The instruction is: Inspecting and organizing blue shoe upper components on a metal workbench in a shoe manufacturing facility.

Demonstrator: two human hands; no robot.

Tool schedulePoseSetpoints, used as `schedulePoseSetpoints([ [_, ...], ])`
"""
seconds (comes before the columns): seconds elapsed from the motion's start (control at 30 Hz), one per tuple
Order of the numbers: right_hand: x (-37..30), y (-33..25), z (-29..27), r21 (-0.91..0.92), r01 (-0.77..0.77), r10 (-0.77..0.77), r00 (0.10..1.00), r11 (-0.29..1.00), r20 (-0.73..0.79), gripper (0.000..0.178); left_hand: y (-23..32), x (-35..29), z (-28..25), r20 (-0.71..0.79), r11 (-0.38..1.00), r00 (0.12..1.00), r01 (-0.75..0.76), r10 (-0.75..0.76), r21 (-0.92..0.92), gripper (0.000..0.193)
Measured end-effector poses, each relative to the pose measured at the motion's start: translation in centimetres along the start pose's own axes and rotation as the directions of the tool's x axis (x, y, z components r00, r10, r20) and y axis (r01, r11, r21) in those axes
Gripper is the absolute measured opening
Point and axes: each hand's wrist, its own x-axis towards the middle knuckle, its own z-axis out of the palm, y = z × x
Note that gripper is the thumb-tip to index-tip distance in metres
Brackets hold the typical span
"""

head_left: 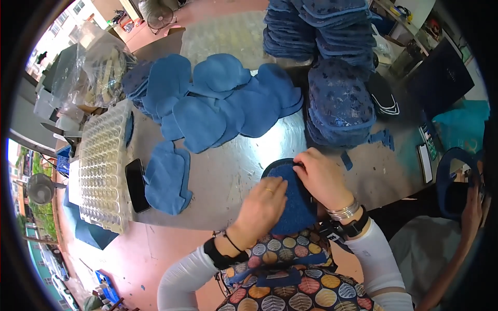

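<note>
A rounded blue fabric piece (291,216) with a dark edge lies at the table's front edge, its lower end hanging toward my lap. On its upper right rim, my right hand (322,179) is closed in a pinch. My left hand (262,205) is closed over its left side, fingers curled and pressed together at the top. To the left, two or so loose blue cut pieces (167,179) lie beside a black phone (136,185). Beyond my hands spreads a heap of smooth blue cut pieces (199,122).
Stacks of dark-blue patterned pieces (340,98) stand at the far right, with scraps (382,138) nearby. A clear plastic tray (102,171) lines the table's left side. Another phone (425,163) lies at the right. Another person's hand (472,205) holds a dark-blue piece there.
</note>
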Motion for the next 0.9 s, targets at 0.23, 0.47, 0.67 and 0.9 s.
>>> schedulePoseSetpoints([
  [0.23,1.0,-0.4,0.5,-0.146,-0.047,0.061,0.994,0.988,0.089,0.012,1.1,-1.7,2.7,0.068,0.961,0.996,0.028,-0.048,0.276,0.042],
  [0.47,1.2,0.2,0.7,-0.123,-0.098,0.114,0.985,0.988,0.132,0.010,3.5,-1.3,2.6,0.243,0.892,0.969,-0.069,-0.047,0.447,0.045],
  [0.67,1.0,-0.5,0.5,-0.193,-0.025,0.056,0.986,0.981,0.159,0.009,4.8,-1.3,3.4,0.393,0.775,0.918,-0.205,-0.060,0.598,0.049],
  [0.9,-0.8,-1.1,-0.3,-0.101,-0.001,0.008,0.997,0.995,0.076,0.009,4.7,-1.4,3.3,0.373,0.801,0.926,-0.185,-0.052,0.569,0.049],
])
